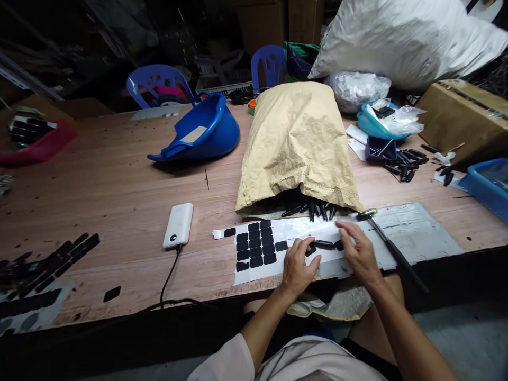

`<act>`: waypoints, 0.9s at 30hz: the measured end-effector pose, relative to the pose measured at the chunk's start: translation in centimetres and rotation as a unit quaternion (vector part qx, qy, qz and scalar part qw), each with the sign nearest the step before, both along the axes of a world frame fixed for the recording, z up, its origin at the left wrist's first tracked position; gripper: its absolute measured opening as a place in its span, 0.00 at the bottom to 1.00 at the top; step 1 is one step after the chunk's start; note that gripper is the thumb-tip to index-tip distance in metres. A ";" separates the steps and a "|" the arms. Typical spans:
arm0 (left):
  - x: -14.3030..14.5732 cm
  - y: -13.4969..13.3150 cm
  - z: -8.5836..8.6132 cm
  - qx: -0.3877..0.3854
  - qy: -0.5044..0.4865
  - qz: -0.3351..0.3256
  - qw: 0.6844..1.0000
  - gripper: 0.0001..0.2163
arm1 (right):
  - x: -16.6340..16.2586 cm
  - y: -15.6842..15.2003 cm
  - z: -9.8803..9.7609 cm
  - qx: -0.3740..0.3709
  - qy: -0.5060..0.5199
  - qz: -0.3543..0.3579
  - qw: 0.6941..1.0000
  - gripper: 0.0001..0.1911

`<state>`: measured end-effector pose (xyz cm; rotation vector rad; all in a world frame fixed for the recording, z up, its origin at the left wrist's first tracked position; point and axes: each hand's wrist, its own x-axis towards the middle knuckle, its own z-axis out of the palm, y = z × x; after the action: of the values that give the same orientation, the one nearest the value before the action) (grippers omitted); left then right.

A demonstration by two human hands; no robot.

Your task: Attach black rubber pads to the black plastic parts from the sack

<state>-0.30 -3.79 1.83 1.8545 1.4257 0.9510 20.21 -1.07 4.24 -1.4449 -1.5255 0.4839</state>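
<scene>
Currently, black rod [323, 244] flat on white sheet [293, 230], long axis left-right, ends toward each hand, left hand [299, 267] fingers curled pinching its left end, right hand [357, 248] loosely spread, thumb touching its right end.

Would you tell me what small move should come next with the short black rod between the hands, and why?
Probably slide the black rod a little left, to the nearest black pad at the grid's right edge. The left hand pinches one end and the right hand rests over the other. The rod lies on the white sheet just beside that pad.
</scene>
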 end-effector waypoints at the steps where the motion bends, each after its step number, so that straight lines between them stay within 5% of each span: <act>1: 0.2 0.3 0.0 0.000 0.005 0.006 1.000 0.23 | 1.7 0.0 0.1 0.008 -0.031 -0.042 0.999 0.18; 6: 1.8 2.0 0.3 0.010 0.071 -0.031 0.997 0.19 | 9.7 -0.3 -1.5 -0.048 -0.271 -0.190 0.942 0.24; 11: 1.8 2.6 -0.3 0.022 0.074 -0.062 0.995 0.12 | 10.8 -0.6 -3.6 -0.086 -0.357 -0.181 0.912 0.19; 15: 1.1 2.9 -0.7 0.019 0.044 -0.057 0.997 0.17 | 10.2 -1.0 -2.7 -0.090 -0.299 -0.191 0.931 0.17; 21: 0.9 3.4 -0.6 0.006 0.030 -0.063 0.998 0.11 | 7.2 -6.0 -0.9 -0.097 -0.046 -0.145 0.984 0.22; 27: 1.2 3.6 -0.5 0.000 0.033 -0.072 0.997 0.10 | 2.1 -10.5 -3.0 -0.079 0.019 -0.053 0.995 0.25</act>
<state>0.85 -0.18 1.31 1.9760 1.3096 0.8251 22.34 -11.55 1.23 -1.6203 -1.3990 0.5743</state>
